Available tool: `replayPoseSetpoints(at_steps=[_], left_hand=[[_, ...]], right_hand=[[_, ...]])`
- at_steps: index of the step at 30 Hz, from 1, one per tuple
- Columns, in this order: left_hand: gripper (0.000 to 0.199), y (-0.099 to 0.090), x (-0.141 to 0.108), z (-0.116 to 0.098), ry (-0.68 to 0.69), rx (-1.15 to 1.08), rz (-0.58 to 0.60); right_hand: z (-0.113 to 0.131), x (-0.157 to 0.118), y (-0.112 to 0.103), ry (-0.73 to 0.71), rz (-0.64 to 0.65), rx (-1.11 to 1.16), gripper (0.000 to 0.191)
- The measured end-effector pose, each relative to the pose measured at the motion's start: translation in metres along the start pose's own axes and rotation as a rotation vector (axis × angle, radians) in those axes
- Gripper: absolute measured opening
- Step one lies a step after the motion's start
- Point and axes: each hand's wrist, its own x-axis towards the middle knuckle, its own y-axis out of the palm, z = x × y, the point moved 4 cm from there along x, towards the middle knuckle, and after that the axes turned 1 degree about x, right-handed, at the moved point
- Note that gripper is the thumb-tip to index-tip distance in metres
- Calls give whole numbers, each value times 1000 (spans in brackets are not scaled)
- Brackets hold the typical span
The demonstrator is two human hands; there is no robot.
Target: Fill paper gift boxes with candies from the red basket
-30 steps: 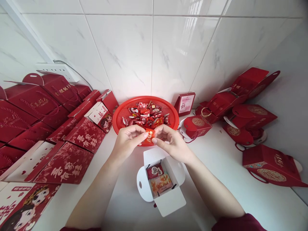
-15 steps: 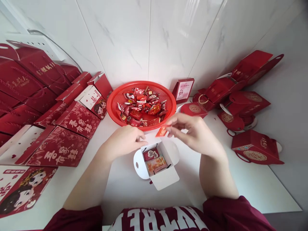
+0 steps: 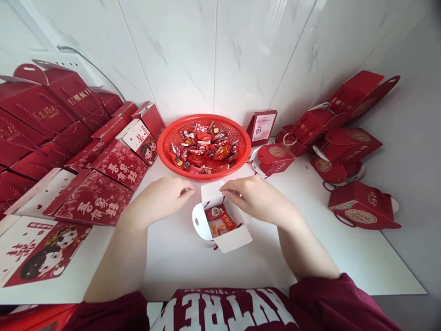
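Observation:
An open white-lined gift box (image 3: 235,239) stands on the white table with its flaps spread. Inside lie a dark red candy packet (image 3: 215,212), an orange-red packet (image 3: 228,221) and a paler orange packet (image 3: 215,228) partly under it. My right hand (image 3: 257,200) has its thumb and fingers closed at the right edge of the box's back flap (image 3: 211,191). To the left of that flap, my left hand (image 3: 165,197) hovers with curled fingers, apart from the box, and nothing shows in it.
Behind the box sits a red plastic basket (image 3: 165,158) of wrapped candies. Red gift boxes (image 3: 365,207) stand at the right, and a small framed card (image 3: 263,128) leans near the wall. Rows of red gift bags and boxes (image 3: 93,197) fill the left side.
The orange-red packet has gone from my right hand into the box. My right hand has moved left to the back flap. My left hand has drawn left, away from the box.

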Motion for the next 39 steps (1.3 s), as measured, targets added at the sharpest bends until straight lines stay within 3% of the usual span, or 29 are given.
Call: replayPoseSetpoints(at_steps=[3, 6, 9, 12, 16, 18, 21, 24, 27, 31, 36, 39], left_hand=[[28, 16, -18, 13, -4, 63, 154], [26, 39, -40, 25, -17, 27, 235], [34, 65, -58, 30, -50, -145, 171], [41, 95, -71, 33, -98, -413, 33], [39, 120, -85, 40, -110, -627, -448], [37, 127, -86, 40, -54, -695, -546], [39, 131, -74, 42, -59, -889, -497], [52, 134, -58, 48, -180, -1206, -331], [64, 140, -52, 48, -221, -1361, -194], [65, 143, -57, 40, -8, -1150, -250], [75, 143, -62, 26, 286, -746, -237], [63, 140, -62, 26, 338, -666, -237]], right_hand=[[-4, -23, -9, -55, -67, 138, 20], [-21, -46, -6, 20, -269, 240, 17], [-43, -66, 9, 109, -500, 343, 21], [-60, -76, 33, 60, -567, 469, 40], [-69, -78, 58, -73, -416, 486, 66], [-68, -79, 62, -146, -266, 501, 79], [-63, -82, 61, -179, -65, 550, 106], [-57, -82, 62, -135, -11, 542, 125], [-57, -79, 70, -7, -135, 582, 105], [-64, -75, 89, 224, -330, 663, 77], [-63, -68, 106, 289, -231, 822, 65], [-60, -68, 100, 231, -298, 779, 59]])
